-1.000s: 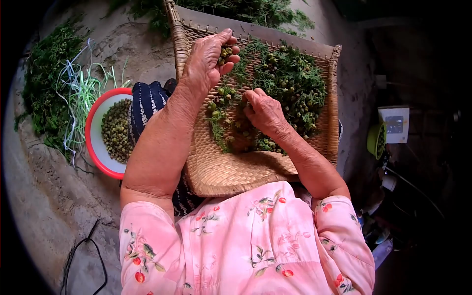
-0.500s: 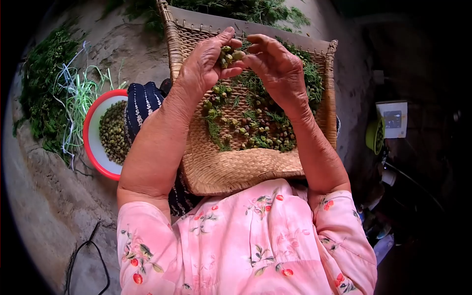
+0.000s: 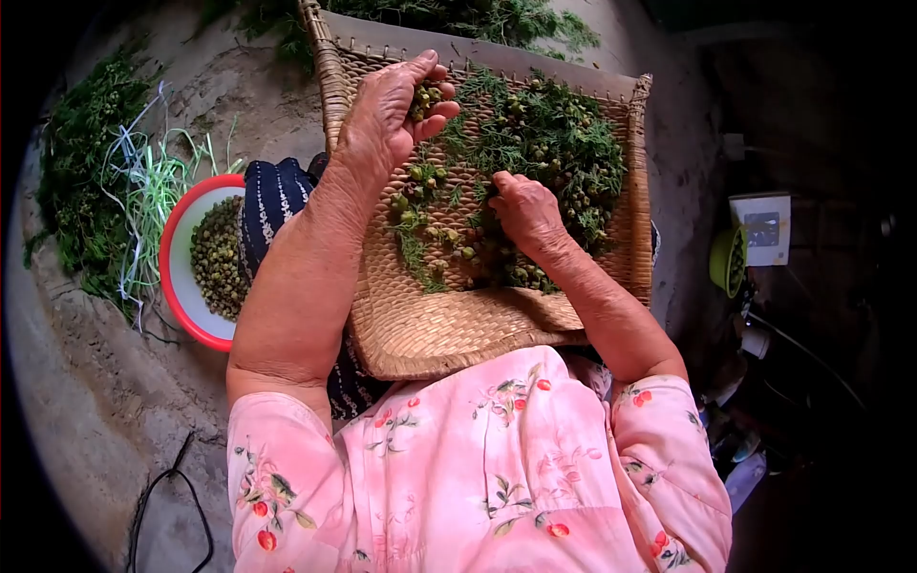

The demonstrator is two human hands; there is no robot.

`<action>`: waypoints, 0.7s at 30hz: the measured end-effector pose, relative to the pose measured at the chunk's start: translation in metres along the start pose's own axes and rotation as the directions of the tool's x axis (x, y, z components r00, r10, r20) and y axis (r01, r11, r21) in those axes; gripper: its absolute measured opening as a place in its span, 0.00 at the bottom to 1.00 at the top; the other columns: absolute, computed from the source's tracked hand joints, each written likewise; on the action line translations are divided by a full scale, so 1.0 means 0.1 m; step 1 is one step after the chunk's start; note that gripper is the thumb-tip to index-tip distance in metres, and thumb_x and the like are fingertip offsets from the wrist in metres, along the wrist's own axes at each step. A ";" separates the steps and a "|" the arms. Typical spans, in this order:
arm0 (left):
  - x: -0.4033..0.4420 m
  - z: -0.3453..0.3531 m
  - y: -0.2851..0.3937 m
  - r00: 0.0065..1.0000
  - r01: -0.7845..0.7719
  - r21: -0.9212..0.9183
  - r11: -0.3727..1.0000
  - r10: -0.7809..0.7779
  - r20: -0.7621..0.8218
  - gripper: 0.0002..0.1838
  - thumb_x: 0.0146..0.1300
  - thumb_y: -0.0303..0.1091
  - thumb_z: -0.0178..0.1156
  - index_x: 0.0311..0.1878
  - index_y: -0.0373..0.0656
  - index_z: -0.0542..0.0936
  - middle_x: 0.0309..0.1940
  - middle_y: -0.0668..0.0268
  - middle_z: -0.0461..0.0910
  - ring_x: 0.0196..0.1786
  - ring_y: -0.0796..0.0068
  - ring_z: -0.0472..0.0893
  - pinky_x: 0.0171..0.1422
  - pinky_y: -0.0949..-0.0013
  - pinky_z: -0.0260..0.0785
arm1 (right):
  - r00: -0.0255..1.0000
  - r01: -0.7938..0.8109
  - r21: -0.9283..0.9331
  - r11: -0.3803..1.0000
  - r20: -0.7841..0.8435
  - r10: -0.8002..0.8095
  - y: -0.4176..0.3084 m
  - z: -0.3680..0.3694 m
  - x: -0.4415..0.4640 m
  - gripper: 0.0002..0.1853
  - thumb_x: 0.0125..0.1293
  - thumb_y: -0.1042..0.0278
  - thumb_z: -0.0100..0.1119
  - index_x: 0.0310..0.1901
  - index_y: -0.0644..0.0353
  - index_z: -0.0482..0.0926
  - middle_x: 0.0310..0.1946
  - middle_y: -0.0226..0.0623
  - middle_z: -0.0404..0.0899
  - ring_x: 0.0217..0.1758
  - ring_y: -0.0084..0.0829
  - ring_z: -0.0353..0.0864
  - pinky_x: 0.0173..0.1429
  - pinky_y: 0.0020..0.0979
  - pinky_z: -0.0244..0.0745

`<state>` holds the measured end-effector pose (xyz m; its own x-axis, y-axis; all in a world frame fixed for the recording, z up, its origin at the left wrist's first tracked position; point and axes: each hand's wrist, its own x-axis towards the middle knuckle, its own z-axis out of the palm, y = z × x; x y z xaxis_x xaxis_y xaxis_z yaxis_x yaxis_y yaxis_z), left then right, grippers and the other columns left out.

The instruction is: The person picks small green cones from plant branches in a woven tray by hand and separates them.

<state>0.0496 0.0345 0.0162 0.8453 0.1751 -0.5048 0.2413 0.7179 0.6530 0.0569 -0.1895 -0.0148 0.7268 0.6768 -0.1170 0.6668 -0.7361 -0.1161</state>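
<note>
A woven wicker tray (image 3: 420,320) lies across my lap, holding green evergreen sprigs (image 3: 497,134) and small green cones (image 3: 465,252). My left hand (image 3: 396,107) is raised over its far left part, fingers curled round a small handful of green cones (image 3: 425,98). Lower and to the right, my right hand (image 3: 527,212) reaches down among the sprigs and cones. Its fingers are bent together in a pinch, and whatever sits between the fingertips is hidden.
At my left, a white bowl with a red rim (image 3: 170,272) holds many loose cones. Beyond it lie shredded plastic strands (image 3: 158,205) and heaped evergreen branches (image 3: 81,172). A green basin (image 3: 728,263) and a white box (image 3: 764,229) are on the right. A black cord (image 3: 143,506) lies lower left.
My right hand has left my left hand and come down to the sprigs and cones on the tray. My left hand has shifted slightly left, still holding its cones.
</note>
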 end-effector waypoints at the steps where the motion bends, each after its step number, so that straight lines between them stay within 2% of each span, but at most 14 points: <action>1: 0.00 0.01 0.00 1.000 -0.013 0.009 1.000 0.013 -0.004 0.14 0.63 0.45 0.58 0.39 0.42 0.79 0.29 0.65 0.81 0.26 0.77 0.82 0.19 0.82 0.72 | 1.000 -0.001 -0.001 1.000 -0.002 0.001 0.00 0.00 0.00 0.12 0.54 0.71 0.62 0.38 0.61 0.71 0.27 0.44 0.78 0.32 0.40 0.81 0.36 0.40 0.75; 2: 0.00 0.02 0.01 1.000 -0.014 0.008 1.000 0.014 -0.003 0.14 0.63 0.45 0.58 0.39 0.42 0.79 0.29 0.65 0.81 0.26 0.77 0.82 0.19 0.82 0.72 | 0.999 -0.042 0.312 0.949 0.041 0.031 0.00 -0.01 0.01 0.12 0.55 0.74 0.61 0.41 0.61 0.72 0.28 0.41 0.78 0.30 0.33 0.80 0.34 0.34 0.75; 3: 0.00 0.02 0.01 1.000 -0.020 0.000 1.000 0.020 0.004 0.14 0.63 0.44 0.57 0.39 0.42 0.79 0.29 0.65 0.81 0.26 0.77 0.82 0.19 0.82 0.72 | 0.995 -0.090 0.591 0.801 0.091 0.045 -0.03 -0.05 0.02 0.13 0.56 0.77 0.60 0.44 0.62 0.73 0.28 0.38 0.79 0.28 0.27 0.80 0.32 0.29 0.75; 4: 0.00 0.01 0.01 1.000 -0.027 -0.010 1.000 0.027 0.008 0.14 0.63 0.44 0.57 0.39 0.42 0.79 0.29 0.65 0.81 0.26 0.78 0.82 0.19 0.82 0.71 | 0.950 -0.302 0.878 0.372 0.246 0.191 -0.14 -0.16 0.02 0.13 0.58 0.80 0.57 0.46 0.62 0.75 0.28 0.33 0.79 0.27 0.17 0.77 0.29 0.21 0.73; 5: -0.01 0.00 0.01 1.000 -0.026 -0.011 1.000 0.026 0.004 0.14 0.63 0.44 0.57 0.39 0.42 0.79 0.29 0.65 0.81 0.26 0.78 0.82 0.19 0.82 0.71 | 0.947 -0.268 0.928 0.260 0.204 0.248 -0.19 -0.23 0.04 0.09 0.61 0.78 0.56 0.44 0.62 0.76 0.27 0.30 0.79 0.27 0.15 0.78 0.28 0.20 0.72; 7: 0.00 -0.01 0.01 0.998 -0.056 -0.017 0.998 0.056 0.016 0.14 0.64 0.43 0.56 0.40 0.41 0.79 0.29 0.65 0.81 0.26 0.78 0.82 0.19 0.82 0.72 | 0.948 -0.229 0.860 0.456 0.090 0.305 -0.09 -0.26 0.06 0.07 0.61 0.77 0.56 0.41 0.63 0.77 0.26 0.30 0.79 0.27 0.16 0.78 0.28 0.20 0.73; 9: 0.00 -0.01 0.01 0.998 -0.063 -0.016 0.998 0.063 0.016 0.14 0.65 0.43 0.55 0.40 0.41 0.79 0.29 0.64 0.81 0.26 0.78 0.81 0.19 0.82 0.72 | 0.937 -0.286 0.816 0.502 0.130 0.323 0.02 -0.28 0.05 0.08 0.60 0.77 0.56 0.42 0.63 0.77 0.26 0.33 0.80 0.27 0.19 0.79 0.30 0.24 0.74; 11: 0.00 -0.01 0.02 0.997 -0.071 -0.020 0.997 0.071 0.012 0.14 0.65 0.43 0.56 0.39 0.41 0.79 0.29 0.64 0.81 0.26 0.78 0.81 0.19 0.82 0.73 | 0.975 -0.190 0.612 0.768 0.023 0.223 0.15 -0.13 0.02 0.09 0.58 0.79 0.55 0.42 0.62 0.77 0.27 0.38 0.80 0.27 0.26 0.80 0.32 0.27 0.75; 12: 0.00 0.00 0.03 0.998 -0.069 -0.022 0.997 0.069 0.014 0.14 0.64 0.43 0.56 0.39 0.41 0.79 0.29 0.64 0.81 0.26 0.78 0.81 0.19 0.82 0.72 | 0.983 -0.138 0.598 0.789 -0.012 0.181 0.14 -0.11 0.00 0.09 0.56 0.79 0.57 0.39 0.61 0.76 0.29 0.42 0.79 0.29 0.36 0.81 0.33 0.31 0.74; 13: -0.01 0.00 0.04 0.998 -0.067 -0.023 0.997 0.068 0.013 0.14 0.64 0.43 0.56 0.39 0.41 0.79 0.29 0.64 0.81 0.26 0.78 0.81 0.19 0.82 0.72 | 0.983 -0.139 0.598 0.789 -0.011 0.181 0.13 -0.09 -0.01 0.09 0.56 0.79 0.57 0.39 0.61 0.76 0.29 0.42 0.79 0.29 0.36 0.81 0.33 0.31 0.74; 15: 0.00 0.00 0.05 0.997 -0.077 -0.011 0.997 0.077 0.012 0.14 0.64 0.43 0.56 0.39 0.41 0.79 0.30 0.64 0.81 0.26 0.78 0.81 0.19 0.81 0.73 | 0.997 -0.018 0.477 0.879 -0.061 0.053 0.07 -0.06 -0.01 0.07 0.54 0.77 0.59 0.37 0.61 0.76 0.29 0.42 0.78 0.33 0.43 0.80 0.35 0.35 0.75; 16: 0.00 -0.01 0.05 0.997 -0.076 -0.010 0.997 0.077 0.011 0.14 0.64 0.43 0.56 0.39 0.41 0.79 0.30 0.64 0.81 0.26 0.78 0.81 0.19 0.81 0.73 | 0.998 0.031 0.415 0.909 -0.069 -0.003 0.03 -0.04 -0.02 0.09 0.55 0.76 0.60 0.39 0.62 0.76 0.31 0.42 0.78 0.34 0.39 0.80 0.37 0.32 0.75; 17: 0.01 -0.02 0.04 0.997 -0.082 -0.007 0.997 0.082 0.014 0.14 0.64 0.43 0.56 0.39 0.41 0.79 0.30 0.64 0.81 0.26 0.78 0.81 0.19 0.81 0.73 | 0.999 0.037 0.371 0.928 -0.044 -0.022 -0.03 -0.03 -0.03 0.10 0.55 0.75 0.62 0.40 0.62 0.75 0.32 0.42 0.77 0.35 0.42 0.79 0.37 0.34 0.75; 21: 0.01 -0.03 0.03 0.996 -0.094 -0.002 0.996 0.094 0.009 0.14 0.64 0.43 0.57 0.39 0.41 0.79 0.30 0.65 0.81 0.27 0.79 0.81 0.20 0.81 0.73 | 0.999 0.030 0.304 0.952 0.013 -0.036 -0.09 0.08 -0.02 0.11 0.54 0.73 0.62 0.38 0.61 0.73 0.32 0.42 0.74 0.36 0.45 0.76 0.38 0.39 0.73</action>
<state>0.0501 0.0388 0.0158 0.8684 0.2354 -0.4364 0.1600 0.6999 0.6960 0.0488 -0.1842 -0.0211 0.7004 0.7027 -0.1253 0.6068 -0.6786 -0.4139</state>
